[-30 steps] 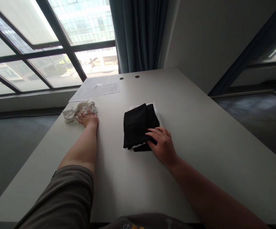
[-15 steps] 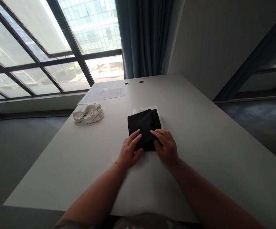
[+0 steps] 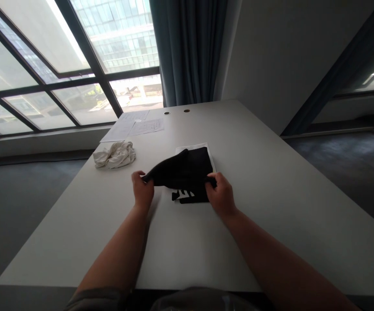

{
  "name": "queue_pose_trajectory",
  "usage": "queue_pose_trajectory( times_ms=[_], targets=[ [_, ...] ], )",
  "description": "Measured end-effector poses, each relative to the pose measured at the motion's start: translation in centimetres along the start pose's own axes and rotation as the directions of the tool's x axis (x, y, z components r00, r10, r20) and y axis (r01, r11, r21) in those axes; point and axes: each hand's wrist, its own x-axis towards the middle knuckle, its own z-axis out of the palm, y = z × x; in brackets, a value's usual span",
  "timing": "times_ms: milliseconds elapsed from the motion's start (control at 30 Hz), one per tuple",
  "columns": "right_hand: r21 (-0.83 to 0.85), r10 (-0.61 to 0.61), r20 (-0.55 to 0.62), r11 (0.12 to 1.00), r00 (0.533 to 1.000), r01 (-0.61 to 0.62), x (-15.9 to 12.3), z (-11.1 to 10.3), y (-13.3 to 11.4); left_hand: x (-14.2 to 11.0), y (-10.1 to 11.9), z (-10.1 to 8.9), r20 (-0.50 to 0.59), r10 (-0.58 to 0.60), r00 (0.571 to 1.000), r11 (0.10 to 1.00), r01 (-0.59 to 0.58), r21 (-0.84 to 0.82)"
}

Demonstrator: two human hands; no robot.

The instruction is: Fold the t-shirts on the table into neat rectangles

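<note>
My left hand point(image 3: 143, 190) and right hand point(image 3: 221, 193) grip a black cloth point(image 3: 182, 168) between them, over black-and-white fabric point(image 3: 187, 195). Pulling unevenly could drag the fabric beneath and crease both.

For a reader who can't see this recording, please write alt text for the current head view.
Left hand and right hand each grip an edge of black cloth, the left drawing its corner out sideways. Under it, white material shows on the white table. A crumpled white cloth and paper sheets lie beyond, to the left.
</note>
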Motion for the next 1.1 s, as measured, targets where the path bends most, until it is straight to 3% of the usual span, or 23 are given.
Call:
queue_pose_trajectory(
  times_ms=[67,100,167,233,300,333,400,500,567,633,700,733,767,800,900,933,967,1033,1100],
  targets=[
    [0.088,0.17,-0.133,0.983,0.976,-0.159,0.3,-0.2,0.6,1.3,-0.5,-0.9,-0.099,0.057,0.993,0.987,-0.041,0.155],
    [0.138,0.251,-0.191,0.964,0.949,-0.227,0.5,-0.2,0.9,1.6,-0.3,-1.3,-0.092,0.111,0.99,0.97,-0.088,0.225],
    [0.232,0.387,-0.273,0.915,0.881,-0.33,0.9,-0.1,1.7,1.4,0.5,-1.5,0.032,0.249,0.968,0.925,-0.248,0.289],
    [0.28,0.454,-0.309,0.883,0.836,-0.377,1.2,0.1,2.3,0.1,1.9,-1.0,0.265,0.401,0.877,0.868,-0.456,0.196],
    [0.233,0.399,-0.335,0.913,0.854,-0.335,1.4,0.1,2.4,-1.4,3.1,-0.2,0.478,0.483,0.734,0.83,-0.557,0.016],
    [0.176,0.317,-0.348,0.947,0.883,-0.271,1.4,-0.1,2.1,-2.0,3.5,0.3,0.546,0.483,0.684,0.832,-0.554,-0.042],
    [0.041,0.072,-0.354,0.997,0.932,-0.061,1.2,-0.7,1.1,-2.6,3.8,1.0,0.621,0.425,0.658,0.856,-0.516,-0.039],
    [-0.071,-0.321,-0.247,0.947,0.914,0.313,0.4,-2.1,-1.1,-2.3,3.7,0.9,0.681,0.369,0.633,0.838,-0.543,0.051],
    [-0.021,-0.501,-0.079,0.865,0.862,0.501,-0.1,-2.5,-2.3,-1.9,3.9,0.0,0.717,0.406,0.567,0.802,-0.597,0.018],
    [0.027,-0.536,0.136,0.843,0.833,0.538,-0.4,-2.2,-2.8,-2.0,4.6,-1.2,0.735,0.493,0.465,0.769,-0.628,-0.118],
    [-0.046,-0.423,0.321,0.887,0.847,0.46,-0.4,-1.3,-2.7,-2.3,5.4,-2.2,0.732,0.582,0.355,0.752,-0.578,-0.318],
    [-0.118,-0.338,0.374,0.906,0.863,0.406,-0.3,-0.8,-2.4,-2.6,5.7,-2.4,0.722,0.608,0.331,0.755,-0.522,-0.397],
    [-0.187,-0.26,0.397,0.916,0.88,0.355,-0.3,-0.4,-2.1,-2.8,5.9,-2.4,0.71,0.613,0.345,0.769,-0.465,-0.438],
    [-0.239,-0.202,0.399,0.919,0.894,0.314,-0.2,-0.1,-1.8,-3.0,5.9,-2.2,0.7,0.59,0.402,0.798,-0.42,-0.432],
    [-0.276,-0.129,0.369,0.931,0.92,0.241,-0.1,0.1,-1.3,-3.2,5.0,-0.8,0.652,0.372,0.661,0.922,-0.346,-0.175],
    [-0.25,-0.138,0.355,0.939,0.925,0.236,-0.1,0.0,-1.4,-3.2,4.5,-0.3,0.638,0.299,0.709,0.941,-0.33,-0.075],
    [-0.202,-0.169,0.343,0.947,0.924,0.248,-0.1,-0.2,-1.6,-3.1,4.1,0.2,0.637,0.248,0.73,0.947,-0.322,0.001],
    [-0.047,-0.284,0.311,0.949,0.907,0.313,-0.3,-0.5,-2.2,-3.0,3.6,0.7,0.653,0.213,0.726,0.939,-0.337,0.069],
    [0.15,-0.432,0.287,0.902,0.855,0.405,-0.9,-0.6,-3.2,-3.0,3.4,0.8,0.652,0.232,0.722,0.932,-0.357,0.064]
  ],
)
